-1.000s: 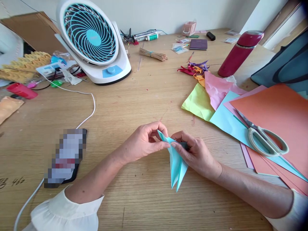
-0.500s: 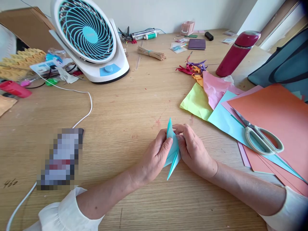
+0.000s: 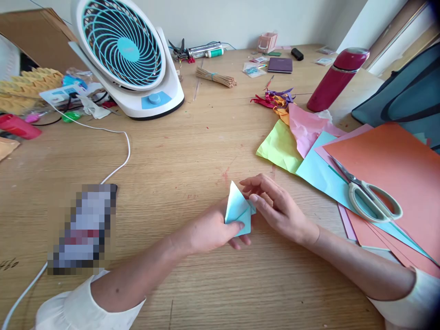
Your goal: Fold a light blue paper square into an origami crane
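While the left hand (image 3: 215, 229) pinches the folded blue paper (image 3: 238, 207) near its lower end, thumb laid flat across the front and fingers behind, the right hand (image 3: 280, 213) sits just beside it. That right hand is loosely curled, thumb and fingers parted; from here I cannot tell whether a fingertip touches the paper's edge.

The paper is held over the wooden table (image 3: 185, 156), between the two hands and in front of the person. Its sharp tip points away from the person, leaning a little left, and its long axis runs from that tip back to a broader, squared end under the left thumb. A small flap sticks out on the right side, towards the right hand.

Well off to the right, scissors (image 3: 358, 181) lie on coloured sheets (image 3: 402, 156), blades pointing away and to the left.
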The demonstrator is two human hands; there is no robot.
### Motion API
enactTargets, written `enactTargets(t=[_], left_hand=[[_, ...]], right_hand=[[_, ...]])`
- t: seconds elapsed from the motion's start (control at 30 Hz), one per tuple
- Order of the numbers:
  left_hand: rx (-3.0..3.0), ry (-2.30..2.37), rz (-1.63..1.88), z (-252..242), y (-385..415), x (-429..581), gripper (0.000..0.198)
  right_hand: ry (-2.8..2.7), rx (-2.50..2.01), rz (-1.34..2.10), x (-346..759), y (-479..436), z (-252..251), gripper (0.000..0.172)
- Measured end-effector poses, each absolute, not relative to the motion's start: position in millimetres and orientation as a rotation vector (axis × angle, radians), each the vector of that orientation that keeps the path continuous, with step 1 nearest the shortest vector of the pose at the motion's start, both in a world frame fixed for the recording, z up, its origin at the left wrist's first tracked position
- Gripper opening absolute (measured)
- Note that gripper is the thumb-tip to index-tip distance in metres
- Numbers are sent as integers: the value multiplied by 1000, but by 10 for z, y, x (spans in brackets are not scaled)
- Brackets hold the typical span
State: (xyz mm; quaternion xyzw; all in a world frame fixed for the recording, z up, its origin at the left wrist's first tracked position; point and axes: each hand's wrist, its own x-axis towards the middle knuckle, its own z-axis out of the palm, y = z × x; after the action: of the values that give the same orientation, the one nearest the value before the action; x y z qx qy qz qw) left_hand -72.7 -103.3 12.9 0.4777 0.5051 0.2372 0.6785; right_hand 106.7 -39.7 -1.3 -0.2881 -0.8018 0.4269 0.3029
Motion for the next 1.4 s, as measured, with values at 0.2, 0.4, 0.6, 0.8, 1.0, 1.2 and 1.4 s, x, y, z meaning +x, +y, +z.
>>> enactTargets(t=[0.2,0.4,0.6,0.8,1.0,1.2,1.4], left_hand=[[1342,1160,254,284,-1025,-880,14],[1536,1123,403,297,-1017,-852,7],[1386,1129,520,235,-992,-812,8],[1314,1081,709,184,-972,-716,10],[1394,1140,729,207,-988,-709,9],[1495,1252,428,259,-988,-821,9],[1260,1058,583,178,-971,-829,37]], right_hand=[[-2044,-577,1503,1050,-413,64,10],[-1943,-715,1561,1010,-515,63,5],[-1894,-798,1513,993,-526,99,11],[-1985,-815,1356,967,-569,129,9],[-1965,-806,1300,958,-592,134,11],[-1895,-930,1415,965,-596,143,7],[-1890,-947,1405,961,-594,129,9]])
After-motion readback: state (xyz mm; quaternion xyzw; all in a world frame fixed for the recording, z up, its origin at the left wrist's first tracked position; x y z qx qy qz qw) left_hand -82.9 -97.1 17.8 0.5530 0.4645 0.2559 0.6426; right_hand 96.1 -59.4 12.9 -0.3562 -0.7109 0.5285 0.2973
